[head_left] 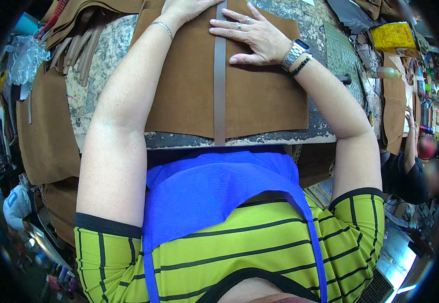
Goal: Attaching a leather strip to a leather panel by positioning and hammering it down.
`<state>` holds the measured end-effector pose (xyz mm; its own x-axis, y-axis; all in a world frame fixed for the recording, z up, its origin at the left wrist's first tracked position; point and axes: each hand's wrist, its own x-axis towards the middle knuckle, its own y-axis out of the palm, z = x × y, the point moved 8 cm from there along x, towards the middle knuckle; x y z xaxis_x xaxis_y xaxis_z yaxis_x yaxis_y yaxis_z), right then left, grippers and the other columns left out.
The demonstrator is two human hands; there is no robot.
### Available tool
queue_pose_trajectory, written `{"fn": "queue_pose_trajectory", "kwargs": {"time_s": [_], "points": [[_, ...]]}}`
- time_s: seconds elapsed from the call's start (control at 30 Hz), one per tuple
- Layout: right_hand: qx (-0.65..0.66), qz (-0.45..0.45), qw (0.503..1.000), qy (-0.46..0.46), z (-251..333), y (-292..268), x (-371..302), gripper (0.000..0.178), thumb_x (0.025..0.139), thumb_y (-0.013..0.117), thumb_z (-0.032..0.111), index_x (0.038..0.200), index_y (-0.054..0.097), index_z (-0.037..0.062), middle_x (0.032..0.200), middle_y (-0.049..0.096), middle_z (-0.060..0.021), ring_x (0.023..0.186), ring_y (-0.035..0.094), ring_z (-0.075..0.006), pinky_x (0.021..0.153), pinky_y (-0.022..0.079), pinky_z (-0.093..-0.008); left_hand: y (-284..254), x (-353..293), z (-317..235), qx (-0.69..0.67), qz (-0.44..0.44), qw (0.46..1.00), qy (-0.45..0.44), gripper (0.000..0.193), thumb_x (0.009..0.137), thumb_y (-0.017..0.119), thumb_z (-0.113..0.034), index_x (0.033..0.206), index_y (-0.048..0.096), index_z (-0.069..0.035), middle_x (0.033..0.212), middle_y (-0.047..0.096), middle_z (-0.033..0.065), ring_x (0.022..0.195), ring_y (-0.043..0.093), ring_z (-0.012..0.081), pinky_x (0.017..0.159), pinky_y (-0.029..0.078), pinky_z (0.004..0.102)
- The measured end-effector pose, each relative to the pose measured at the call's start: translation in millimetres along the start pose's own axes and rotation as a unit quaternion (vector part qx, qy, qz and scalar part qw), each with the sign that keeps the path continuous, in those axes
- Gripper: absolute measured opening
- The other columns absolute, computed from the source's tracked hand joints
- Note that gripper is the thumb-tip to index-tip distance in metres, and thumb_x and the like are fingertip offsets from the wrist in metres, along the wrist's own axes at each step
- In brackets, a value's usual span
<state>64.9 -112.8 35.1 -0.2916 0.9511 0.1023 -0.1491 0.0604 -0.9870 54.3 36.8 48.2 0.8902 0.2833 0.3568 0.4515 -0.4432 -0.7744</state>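
Far left: brown leather [47,126] hangs off the table, and a bundle of loose pale-brown strips [92,56] lies on the worn tabletop [113,53]. Clear of the work; worth leaving there so nothing slides under the sheet.

Left hand [191,7]: at the far end, cut by the top of the view. Fingers reach the long strip, but can't tell whether they pinch it or just press. Its job, I'd judge, is anchoring that end so the strip can't pivot.

Middle: brown sheet [179,101] lies flat on the table, near edge slightly wavy. The long grey-brown strip [220,91] runs down it, near to far, its near end poking just past the sheet's edge. Can't tell if it's a straightedge or a piece of material. Either way, sight along both sides for straightness before pressing harder; the near end has no hand on it, so that's where I'd expect drift.

Right hand [260,38]: open, fingers spread, fingertips on the strip, thumb on the sheet. Good for steady downward pressure. Press straight down, not sideways, and work along toward the near end.
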Motion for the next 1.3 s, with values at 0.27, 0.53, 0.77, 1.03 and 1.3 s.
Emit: {"fn": "queue_pose_trajectory", "kwargs": {"time_s": [0.27,0.53,0.77,1.03,1.3], "points": [[-0.021,-0.017,0.998,-0.051,26,0,-9,0.071,0.086,0.048,0.063,0.141,0.041,0.0178,0.148,0.037,-0.0056,0.139,0.029,-0.028,0.112,0.012,-0.0588,0,1,0,0.013,-0.006,1.0,0.004,0.027,0.084,0.063,-0.04,0.098,0.075,-0.019,0.102,0.069,0.0047,0.103,0.06,0.0218,0.092,0.039,0.039],[0.004,-0.022,0.999,-0.03,35,5,-16,0.074,0.08,0.054,0.068,0.137,0.045,0.0223,0.148,0.037,-0.0035,0.139,0.03,-0.0252,0.109,0.012,-0.0659,1,-1,1,0.001,-0.004,1.0,-0.004,0.028,0.085,0.062,-0.041,0.098,0.074,-0.019,0.102,0.069,0.0045,0.102,0.06,0.0218,0.092,0.038,0.0391],[0.129,-0.029,0.991,-0.036,100,-3,-34,0.067,0.076,0.065,0.061,0.127,0.056,0.0178,0.14,0.048,-0.0084,0.134,0.039,-0.0282,0.112,0.004,-0.0614,1,-3,-1,-0.006,-0.011,1.0,-0.002,0.026,0.088,0.059,-0.039,0.096,0.075,-0.02,0.102,0.068,0.0043,0.102,0.057,0.0216,0.093,0.033,0.0389],[0.132,-0.104,0.985,-0.038,157,-9,-47,0.032,0.078,0.073,0.034,0.105,0.066,0.0172,0.116,0.061,-0.0014,0.113,0.057,-0.0201,0.11,0.023,-0.0556,14,-22,-14,0.185,-0.068,0.979,0.046,0.026,0.092,0.054,-0.042,0.11,0.068,-0.031,0.116,0.062,-0.0089,0.117,0.052,0.0159,0.108,0.02,0.0609],[0.316,-0.225,0.915,0.111,123,-43,-35,0.006,0.081,0.068,0.008,0.086,0.065,0.007,0.08,0.064,-0.0108,0.076,0.065,-0.0259,0.07,0.052,-0.0324,24,-33,-8,0.173,-0.024,0.985,-0.005,0.036,0.095,0.045,-0.049,0.126,0.057,-0.037,0.136,0.051,-0.0126,0.131,0.042,0.0129,0.108,0.012,0.0689]]}}
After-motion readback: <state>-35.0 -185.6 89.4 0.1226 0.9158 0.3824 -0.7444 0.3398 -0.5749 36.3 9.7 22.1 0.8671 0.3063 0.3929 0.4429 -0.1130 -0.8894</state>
